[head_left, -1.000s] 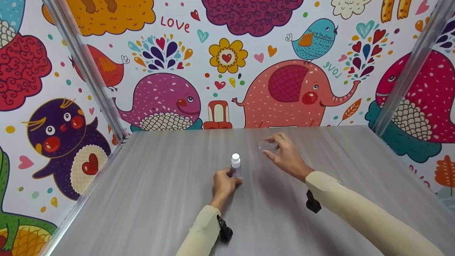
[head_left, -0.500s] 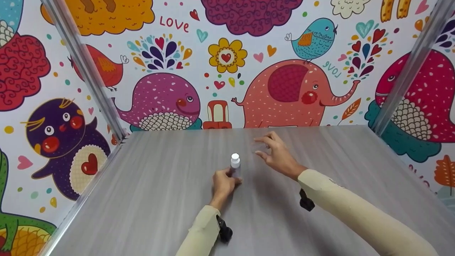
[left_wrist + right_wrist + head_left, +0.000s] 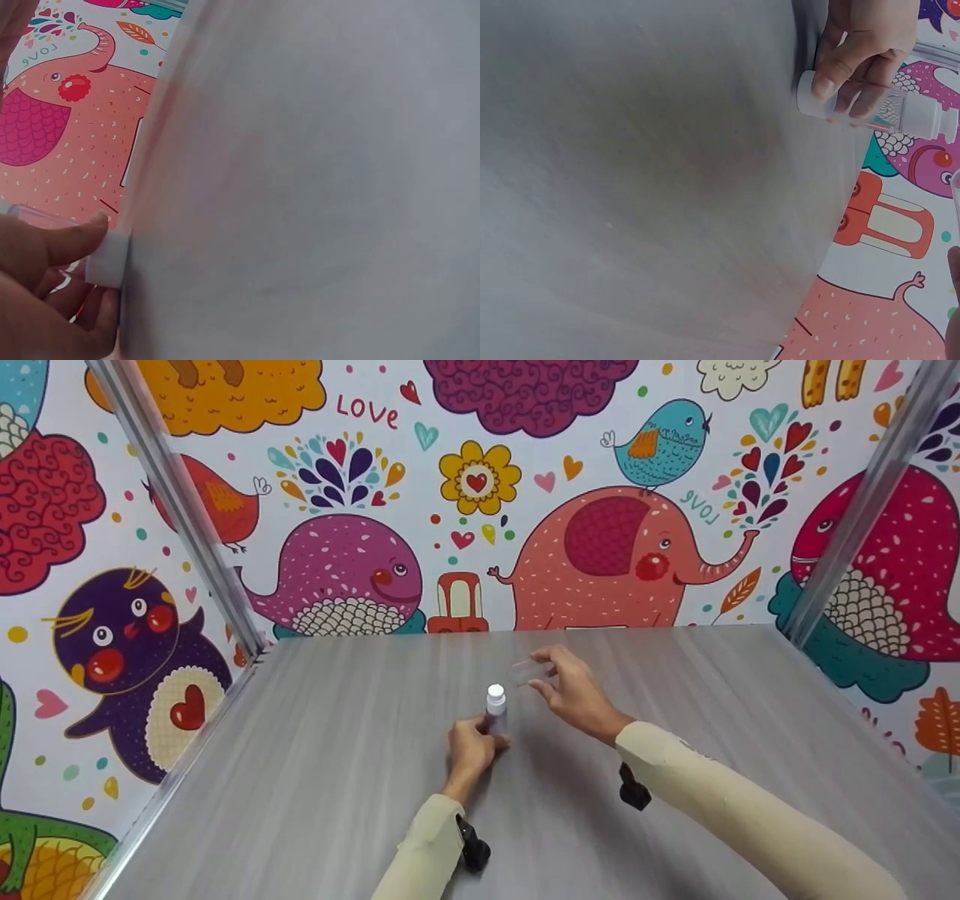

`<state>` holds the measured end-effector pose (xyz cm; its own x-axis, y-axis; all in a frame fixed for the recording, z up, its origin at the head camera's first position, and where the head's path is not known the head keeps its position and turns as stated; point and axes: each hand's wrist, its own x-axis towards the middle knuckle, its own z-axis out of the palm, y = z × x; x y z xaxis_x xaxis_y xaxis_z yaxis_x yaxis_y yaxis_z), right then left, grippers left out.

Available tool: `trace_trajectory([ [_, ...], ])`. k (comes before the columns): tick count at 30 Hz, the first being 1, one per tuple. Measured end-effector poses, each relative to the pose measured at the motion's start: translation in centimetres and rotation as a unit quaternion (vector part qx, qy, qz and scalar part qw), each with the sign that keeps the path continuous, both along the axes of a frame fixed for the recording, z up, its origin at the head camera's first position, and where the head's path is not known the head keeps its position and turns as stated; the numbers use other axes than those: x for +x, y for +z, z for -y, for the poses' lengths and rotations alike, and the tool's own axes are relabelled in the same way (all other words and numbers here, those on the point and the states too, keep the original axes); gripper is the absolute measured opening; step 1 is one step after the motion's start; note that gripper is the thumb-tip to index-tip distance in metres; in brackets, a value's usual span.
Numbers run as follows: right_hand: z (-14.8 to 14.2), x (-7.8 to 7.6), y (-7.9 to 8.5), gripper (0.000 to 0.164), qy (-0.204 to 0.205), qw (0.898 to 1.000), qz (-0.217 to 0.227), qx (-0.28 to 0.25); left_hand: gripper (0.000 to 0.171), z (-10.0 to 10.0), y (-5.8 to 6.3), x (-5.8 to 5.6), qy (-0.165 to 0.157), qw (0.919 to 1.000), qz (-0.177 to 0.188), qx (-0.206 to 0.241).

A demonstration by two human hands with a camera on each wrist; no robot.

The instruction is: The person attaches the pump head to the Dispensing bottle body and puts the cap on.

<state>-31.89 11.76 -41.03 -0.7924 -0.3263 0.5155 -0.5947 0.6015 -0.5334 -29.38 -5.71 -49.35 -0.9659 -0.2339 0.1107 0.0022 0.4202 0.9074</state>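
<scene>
A small clear bottle (image 3: 496, 702) with a white top and white base stands upright on the table. My left hand (image 3: 472, 748) grips it low on its body, thumb on the near right side. In the right wrist view the bottle's white neck (image 3: 921, 116) is uncovered, and the thumb presses at the white base (image 3: 810, 94). My right hand (image 3: 576, 696) pinches a clear, see-through cap (image 3: 525, 673) by its right end. The cap is held sideways in the air, just right of and above the bottle top, apart from it. Only a sliver of the right hand (image 3: 954, 300) shows in the right wrist view.
The grey wood-grain table (image 3: 337, 750) spreads out on both sides of the hands. Behind it rises a wall (image 3: 480, 405) with cartoon animals. Metal posts (image 3: 180, 510) stand at the back corners. Each forearm carries a black wrist camera (image 3: 474, 846).
My right hand has moved left with the clear cap, closer to the bottle top. The left hand and the bottle have stayed in place.
</scene>
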Motion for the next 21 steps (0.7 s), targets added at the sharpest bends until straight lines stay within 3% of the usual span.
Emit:
trace_trajectory([
  [11,1.2,-0.3,0.1,0.043,0.061,0.994,-0.085,0.001,0.028,-0.1,0.1,0.0,0.010,0.9999,0.001,-0.006],
  [21,2.0,-0.2,0.1,0.048,0.062,0.995,-0.077,0.008,0.030,-0.1,-0.1,-0.1,0.011,0.9999,0.004,-0.002],
])
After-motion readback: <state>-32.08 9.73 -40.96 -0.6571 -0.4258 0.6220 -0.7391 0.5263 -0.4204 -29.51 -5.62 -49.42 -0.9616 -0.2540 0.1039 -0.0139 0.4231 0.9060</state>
